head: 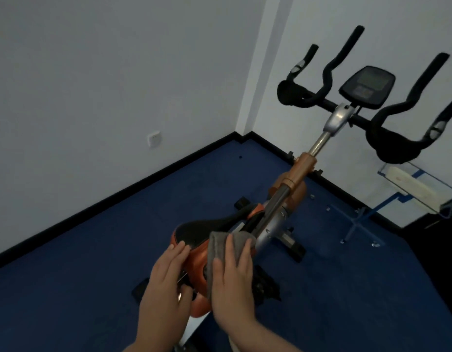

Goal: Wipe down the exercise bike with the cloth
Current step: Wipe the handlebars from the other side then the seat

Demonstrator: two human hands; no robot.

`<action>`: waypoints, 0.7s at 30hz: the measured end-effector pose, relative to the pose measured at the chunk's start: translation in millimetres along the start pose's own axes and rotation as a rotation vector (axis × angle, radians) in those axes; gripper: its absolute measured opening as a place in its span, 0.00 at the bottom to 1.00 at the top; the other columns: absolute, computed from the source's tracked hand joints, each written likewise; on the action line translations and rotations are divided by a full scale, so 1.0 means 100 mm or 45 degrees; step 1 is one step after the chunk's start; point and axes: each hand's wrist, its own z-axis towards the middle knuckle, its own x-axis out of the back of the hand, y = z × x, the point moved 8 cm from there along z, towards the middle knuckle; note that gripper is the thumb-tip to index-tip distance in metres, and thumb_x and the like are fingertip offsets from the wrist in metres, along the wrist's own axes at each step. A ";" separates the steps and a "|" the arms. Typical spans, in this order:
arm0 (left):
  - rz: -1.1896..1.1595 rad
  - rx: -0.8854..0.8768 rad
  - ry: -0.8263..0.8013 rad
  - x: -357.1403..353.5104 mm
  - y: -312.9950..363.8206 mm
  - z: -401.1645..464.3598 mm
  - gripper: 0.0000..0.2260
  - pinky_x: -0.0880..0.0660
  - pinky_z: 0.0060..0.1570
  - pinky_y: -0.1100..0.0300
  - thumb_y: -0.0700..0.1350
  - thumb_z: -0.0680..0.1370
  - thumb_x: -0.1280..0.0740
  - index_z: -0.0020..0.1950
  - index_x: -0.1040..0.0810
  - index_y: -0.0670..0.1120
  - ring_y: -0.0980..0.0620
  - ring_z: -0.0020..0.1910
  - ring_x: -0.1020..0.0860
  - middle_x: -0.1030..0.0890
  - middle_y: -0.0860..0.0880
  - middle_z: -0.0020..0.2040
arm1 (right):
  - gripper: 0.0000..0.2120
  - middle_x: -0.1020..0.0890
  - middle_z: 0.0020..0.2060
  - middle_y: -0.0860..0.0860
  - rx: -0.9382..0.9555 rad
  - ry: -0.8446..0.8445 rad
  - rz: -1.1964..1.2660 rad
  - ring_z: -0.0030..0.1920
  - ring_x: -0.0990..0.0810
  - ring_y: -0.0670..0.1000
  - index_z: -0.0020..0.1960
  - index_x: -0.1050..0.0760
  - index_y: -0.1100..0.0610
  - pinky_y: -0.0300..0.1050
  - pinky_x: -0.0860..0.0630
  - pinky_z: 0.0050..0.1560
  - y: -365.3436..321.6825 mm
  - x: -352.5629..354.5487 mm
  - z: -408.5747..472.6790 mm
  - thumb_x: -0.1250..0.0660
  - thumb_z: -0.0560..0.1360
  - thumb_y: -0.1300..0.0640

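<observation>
— Near the bottom of the view, on the saddle (194, 240): is that where the wiping is going on?

— Yes. The right hand (232, 283) lies flat, fingers straight, pressing the grey cloth (217, 246) against the right side of the orange and black saddle of the exercise bike (299, 174). The left hand (166, 278) rests on the saddle's left side, fingers also extended and touching it, not curled round anything; it looks like a steadying hand.

— How should this stroke be done?

— I would keep the palm spread so the whole fold of cloth bears on the surface, follow the saddle's curve from its broad near end toward the narrow nose, and let the left hand brace it so it does not twist. The cloth is bunched at its far edge; flattening it would give better contact.

— What remains, do you think?

— Judging from where the cloth is now, the grey frame tube (273, 212) just right of the saddle, the handlebars (387, 115) and the console (367, 86) at the far right are not being touched.

— Anything in the way?

— The frame tube runs close beside the cloth hand, so a wide sweep to the right would meet it. A clear stand (420, 189) sits by the far right wall, well apart from the saddle. Blue carpet (93, 288) lies all round, and a wall socket (153, 138) is on the left wall.
</observation>
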 end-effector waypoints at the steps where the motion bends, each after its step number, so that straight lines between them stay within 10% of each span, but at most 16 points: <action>1: 0.000 0.014 0.018 -0.02 0.01 -0.01 0.38 0.32 0.68 0.53 0.29 0.69 0.30 0.69 0.37 0.62 0.66 0.73 0.42 0.38 0.66 0.71 | 0.26 0.74 0.72 0.43 0.013 0.002 0.019 0.77 0.64 0.49 0.76 0.63 0.38 0.43 0.55 0.73 0.02 -0.02 -0.02 0.56 0.82 0.42; 7: 0.034 0.088 0.251 -0.07 0.07 -0.01 0.29 0.31 0.60 0.58 0.30 0.73 0.31 0.66 0.30 0.56 0.64 0.70 0.37 0.30 0.61 0.68 | 0.28 0.69 0.76 0.54 -0.120 0.073 0.224 0.78 0.53 0.57 0.79 0.62 0.45 0.49 0.44 0.73 0.18 0.38 0.82 0.53 0.83 0.46; 13: 0.022 0.238 0.504 -0.17 0.14 -0.07 0.18 0.35 0.61 0.67 0.40 0.77 0.32 0.64 0.27 0.56 0.65 0.70 0.36 0.31 0.65 0.67 | 0.28 0.74 0.73 0.44 0.353 0.016 -0.123 0.73 0.73 0.45 0.75 0.65 0.37 0.51 0.56 0.76 0.36 0.40 0.80 0.65 0.76 0.36; 16: 0.023 0.339 0.601 -0.26 0.20 -0.05 0.18 0.32 0.58 0.63 0.44 0.78 0.35 0.65 0.30 0.59 0.66 0.68 0.37 0.33 0.63 0.65 | 0.26 0.45 0.77 0.48 0.653 0.048 -0.453 0.77 0.50 0.52 0.77 0.43 0.47 0.51 0.50 0.76 0.23 0.61 1.16 0.59 0.82 0.44; 18: -0.006 0.402 0.661 -0.32 0.24 -0.05 0.20 0.30 0.54 0.61 0.45 0.76 0.35 0.66 0.33 0.62 0.66 0.67 0.36 0.34 0.60 0.66 | 0.21 0.24 0.62 0.50 0.723 -0.049 -0.565 0.65 0.29 0.55 0.64 0.26 0.52 0.49 0.35 0.67 0.11 0.74 1.49 0.55 0.83 0.48; 21: 0.000 0.498 0.727 -0.42 0.27 -0.07 0.24 0.31 0.61 0.52 0.41 0.76 0.34 0.66 0.34 0.63 0.62 0.68 0.36 0.35 0.62 0.68 | 0.14 0.22 0.52 0.50 0.922 -0.250 -0.769 0.54 0.25 0.55 0.55 0.26 0.53 0.48 0.29 0.53 0.08 0.70 1.57 0.50 0.82 0.52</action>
